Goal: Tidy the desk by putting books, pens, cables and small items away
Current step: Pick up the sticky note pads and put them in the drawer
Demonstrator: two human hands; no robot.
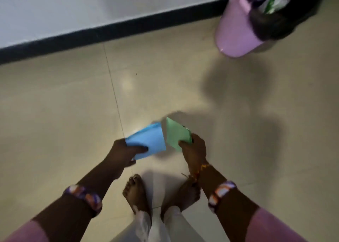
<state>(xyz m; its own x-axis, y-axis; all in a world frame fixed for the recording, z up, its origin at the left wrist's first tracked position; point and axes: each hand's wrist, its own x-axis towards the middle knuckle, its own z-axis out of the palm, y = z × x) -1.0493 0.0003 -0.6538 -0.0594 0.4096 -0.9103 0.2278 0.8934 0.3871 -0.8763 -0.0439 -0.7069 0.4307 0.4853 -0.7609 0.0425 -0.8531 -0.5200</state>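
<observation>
She stands on the tiled floor (55, 104) with no worktop in sight, left hand (122, 151) gripping a blue paper (146, 140) and right hand (192, 150) a green paper (176, 133), the purple bin (233, 30) far right, so tidying looks unfinished.

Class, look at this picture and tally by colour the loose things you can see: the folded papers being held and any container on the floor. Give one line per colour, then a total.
Blue: 1, the blue folded paper gripped by the left hand
Green: 1, the green folded paper pinched by the right hand
Lilac: 1, the lilac plastic bin standing on the tiled floor
Total: 3
</observation>
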